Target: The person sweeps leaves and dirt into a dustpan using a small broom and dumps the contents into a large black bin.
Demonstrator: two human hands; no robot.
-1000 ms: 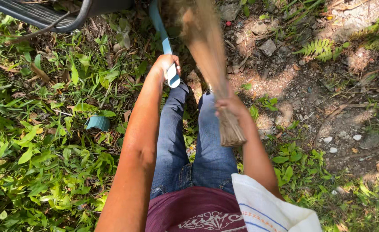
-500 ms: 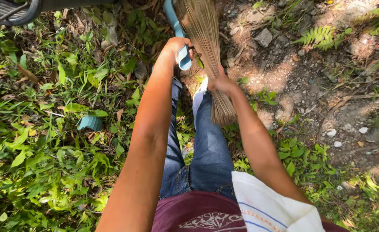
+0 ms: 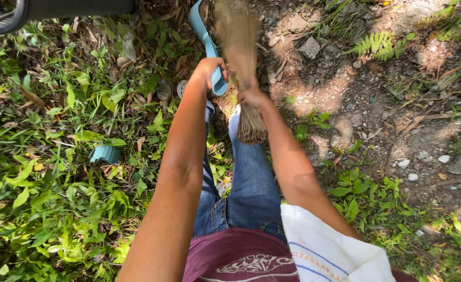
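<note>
both arms reach straight forward and down from the body, nearly parallel, over the person's jeans. the left hand (image 3: 209,68) sits at the end of a long, almost straight forearm and is curled shut around the light blue handle (image 3: 205,39), which runs from the hand up and away toward the top edge of the view. the right hand (image 3: 252,96) lies just beside it, a little nearer the body, closed in a fist around the neck of the straw broom (image 3: 241,47). the bound stub of the broom (image 3: 252,128) pokes out below the fist toward the knees, while the loose bristles fan out beyond the hand, over the bare dirt and stones.

the bristles are blurred and their tips run out of the picture at the top, so their full spread cannot be made out. the far end of the blue handle is also cut off there, and what it belongs to cannot be told. the fingers of both hands are mostly turned away from the camera. a white striped cloth (image 3: 329,250) covers the right upper arm at the bottom edge. a small teal object (image 3: 105,153) lies half buried in the leafy weeds well to the left of the arms, its shape unclear.
</note>
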